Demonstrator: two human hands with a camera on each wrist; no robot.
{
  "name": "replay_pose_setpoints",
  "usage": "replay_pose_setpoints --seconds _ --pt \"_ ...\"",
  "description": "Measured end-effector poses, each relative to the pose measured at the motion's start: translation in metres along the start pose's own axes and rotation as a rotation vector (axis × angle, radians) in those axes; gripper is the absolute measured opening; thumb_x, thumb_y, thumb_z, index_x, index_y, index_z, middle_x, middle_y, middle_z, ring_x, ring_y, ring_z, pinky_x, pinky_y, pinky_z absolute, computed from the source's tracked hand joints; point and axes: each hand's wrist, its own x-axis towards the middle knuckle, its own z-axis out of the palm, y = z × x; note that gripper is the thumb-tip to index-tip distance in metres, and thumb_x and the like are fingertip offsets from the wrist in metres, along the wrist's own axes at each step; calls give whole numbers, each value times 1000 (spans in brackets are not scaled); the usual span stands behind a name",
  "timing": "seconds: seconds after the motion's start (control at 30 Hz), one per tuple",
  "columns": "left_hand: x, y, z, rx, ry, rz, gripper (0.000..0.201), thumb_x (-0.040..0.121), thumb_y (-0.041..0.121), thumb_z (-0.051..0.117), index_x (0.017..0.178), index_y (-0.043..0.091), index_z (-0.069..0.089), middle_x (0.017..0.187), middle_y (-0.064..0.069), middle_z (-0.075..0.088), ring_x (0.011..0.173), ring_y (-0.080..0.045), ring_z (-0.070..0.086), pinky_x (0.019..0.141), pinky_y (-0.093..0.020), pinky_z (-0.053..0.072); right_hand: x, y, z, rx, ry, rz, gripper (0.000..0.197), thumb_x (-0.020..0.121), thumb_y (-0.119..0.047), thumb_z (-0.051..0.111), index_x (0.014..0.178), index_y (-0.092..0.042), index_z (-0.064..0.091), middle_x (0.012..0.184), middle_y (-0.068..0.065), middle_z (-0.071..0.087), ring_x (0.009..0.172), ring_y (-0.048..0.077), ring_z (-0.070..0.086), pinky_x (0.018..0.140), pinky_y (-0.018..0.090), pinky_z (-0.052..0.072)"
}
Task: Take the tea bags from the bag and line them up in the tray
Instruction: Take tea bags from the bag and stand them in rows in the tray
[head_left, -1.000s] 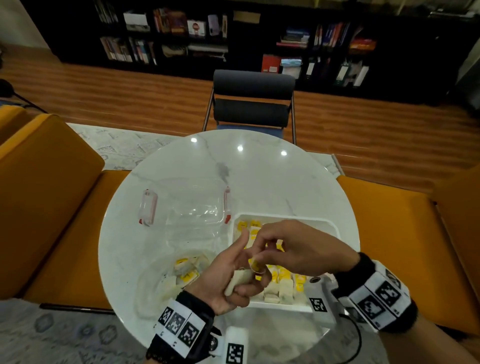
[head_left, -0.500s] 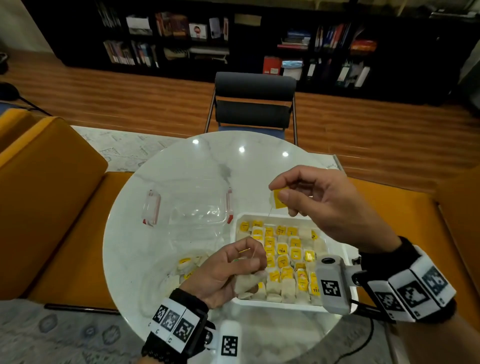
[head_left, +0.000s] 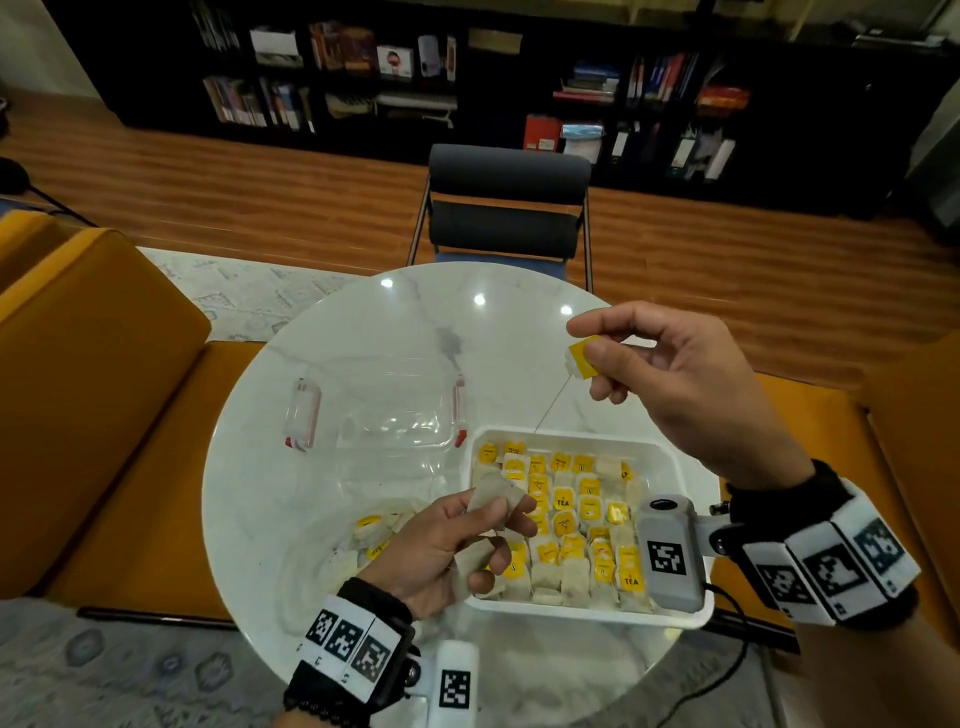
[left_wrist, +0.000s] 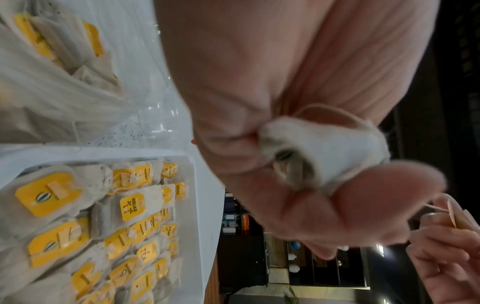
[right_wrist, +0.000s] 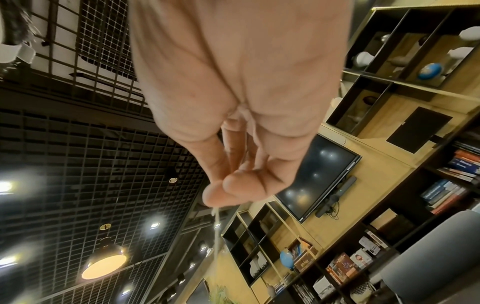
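Observation:
My left hand (head_left: 496, 517) hovers over the white tray's (head_left: 571, 612) left edge and grips a pale tea bag (head_left: 491, 491); a second bag (head_left: 474, 564) is tucked under its lower fingers. The left wrist view shows the tea bag (left_wrist: 319, 152) squeezed in the fist. My right hand (head_left: 587, 349) is raised above the tray's far side and pinches a yellow tag (head_left: 584, 358). A thin string (head_left: 550, 405) runs taut from the tag down toward the left hand. The tray holds several rows of tea bags (head_left: 563, 519) with yellow tags. The clear plastic bag (head_left: 332, 525) lies left of the tray with tea bags inside.
A clear container (head_left: 395, 421) with red clips sits behind the plastic bag on the round marble table (head_left: 415, 322). A dark chair (head_left: 506, 208) stands beyond the table, and orange seats (head_left: 88, 374) flank it. Bookshelves line the back wall.
My right hand has lifted up and to the right with the yellow tag, away from the left hand, drawing the string out. The left hand stays low by the tray with its bags.

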Motion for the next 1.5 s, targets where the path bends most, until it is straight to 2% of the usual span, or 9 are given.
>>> replay_pose_setpoints --seconds 0.17,0.3,0.4,0.67,0.87,1.0,1.13,1.33,1.5 --pt "1 -2 0 78 67 15 27 93 29 68 106 7 76 100 -11 69 43 -7 41 33 -15 27 8 13 -1 -9 97 45 17 96 -4 61 106 -12 71 86 2 65 64 12 66 58 18 49" --pt "-2 -3 2 128 127 4 33 88 32 62 102 6 77 95 -6 70 37 -5 34 34 -15 16 11 29 -4 -18 121 120 15 96 -6 61 104 -13 71 89 3 67 65 12 67 59 19 51" --pt "-4 -4 2 118 184 26 35 85 29 65 102 0 74 95 -5 73 34 -4 31 32 -15 18 12 42 -6 -3 148 175 13 95 -5 62 100 -14 71 88 3 66 65 13 67 60 20 53" --pt "-1 -17 -5 168 356 101 24 68 32 79 86 16 80 87 -10 69 35 -8 27 35 -15 17 8 93 0 -65 148 340 20 98 -4 56 103 -14 73 85 8 65 66 13 68 64 22 55" --pt "1 -21 -8 182 394 110 13 83 28 71 77 19 79 89 -14 70 33 -9 25 36 -16 15 13 96 3 -65 183 391 19 97 -5 57 90 -16 71 76 2 63 64 11 66 60 21 52" --pt "3 -21 -11 205 425 99 17 82 23 76 92 9 77 84 -14 67 35 -10 24 38 -19 14 13 96 7 -100 222 379 12 93 -11 64 87 -16 73 68 -8 57 61 4 50 59 17 41" --pt "5 -23 -12 285 477 82 3 89 14 73 89 11 73 72 -8 67 37 -10 23 35 -16 18 10 96 14 -65 190 383 10 95 -9 62 92 -8 72 76 1 61 65 12 56 59 19 49" --pt "11 -29 -13 373 537 57 16 89 21 75 86 5 72 57 3 63 39 -12 23 37 -17 19 7 95 32 124 130 447 11 98 -5 58 96 0 67 79 8 67 64 13 63 58 22 53" --pt "14 -25 -7 376 526 78 16 89 21 74 89 5 73 62 0 66 40 -12 29 37 -16 20 7 81 39 274 113 415 11 99 -7 57 96 -2 65 75 7 65 64 14 61 58 23 50"
